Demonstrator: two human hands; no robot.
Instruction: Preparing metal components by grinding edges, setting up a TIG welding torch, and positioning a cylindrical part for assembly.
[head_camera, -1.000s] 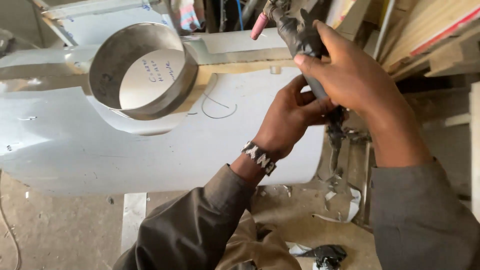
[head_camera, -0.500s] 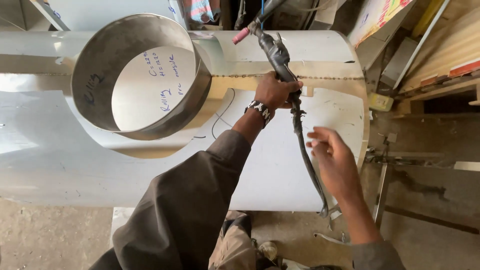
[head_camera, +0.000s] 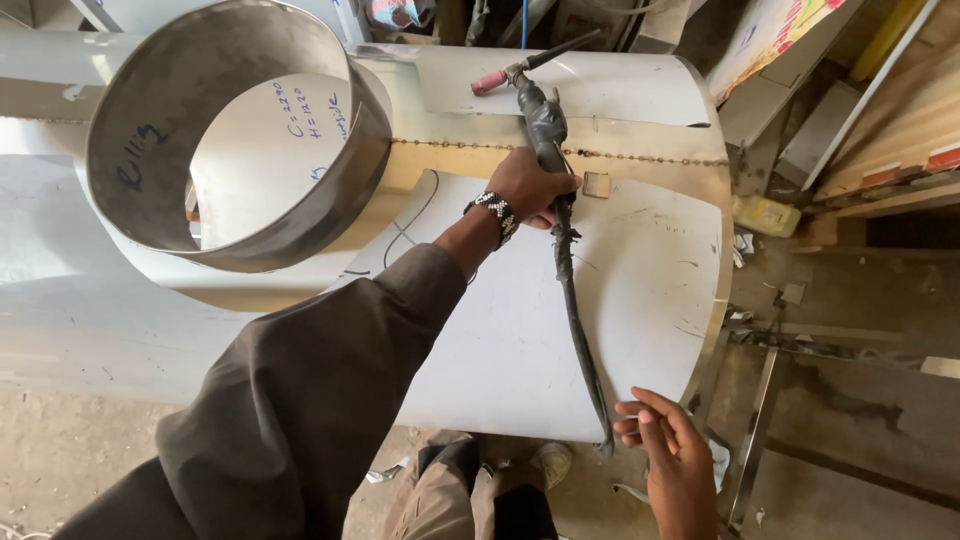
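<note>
Status: L hand (head_camera: 528, 190) is wrapped around the welding torch (head_camera: 540, 120) handle, fingers closed on it, torch lying on top of the curved sheet-metal body (head_camera: 520, 330) near its far edge. Pink nozzle tip (head_camera: 488, 82) points left and sits just past the seam (head_camera: 640, 156), not touching it as far as I can tell.

R hand (head_camera: 670, 450) is at the near edge of the sheet, fingers loosely spread, holding nothing, just beside the black cable (head_camera: 575, 320) where it drops off the edge.

Seam looks tacked along its length w/ a row of small dots, no continuous bead visible, so I'd judge tack stage done, full weld left. Steel ring (head_camera: 330, 200) stands on the body's left side; can't tell if it's joined.
</note>
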